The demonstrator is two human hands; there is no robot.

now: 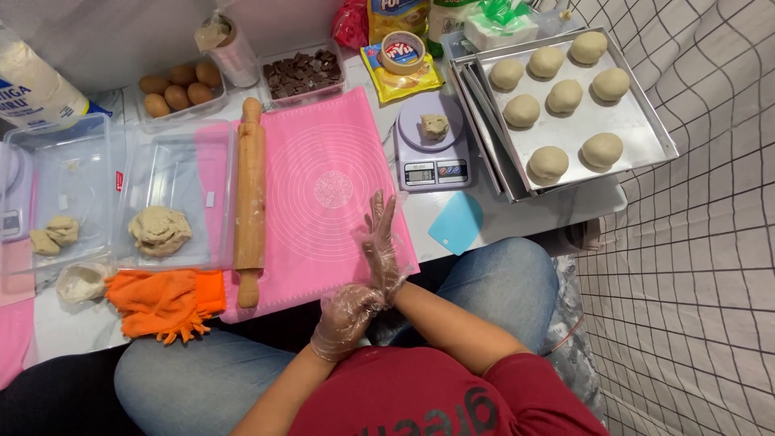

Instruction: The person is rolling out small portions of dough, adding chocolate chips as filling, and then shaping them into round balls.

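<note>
Both my hands wear thin clear plastic gloves and meet over the near right corner of a pink silicone mat (331,161). My right hand (379,242) stands flat, its fingers stretched out and slightly apart, holding nothing. My left hand (347,319) is curled against the heel of the right one; whether it pinches anything is hidden. A wooden rolling pin (251,186) lies along the mat's left edge. Right of the mat, a small dough piece (434,125) rests on a lilac kitchen scale (432,169).
A metal tray (638,133) at the right holds several dough balls. Clear tubs at the left hold a dough lump (160,230) and smaller pieces (52,234). An orange cloth (165,299), a blue scraper (454,222), eggs (182,85) and chocolate chunks (303,73) lie around.
</note>
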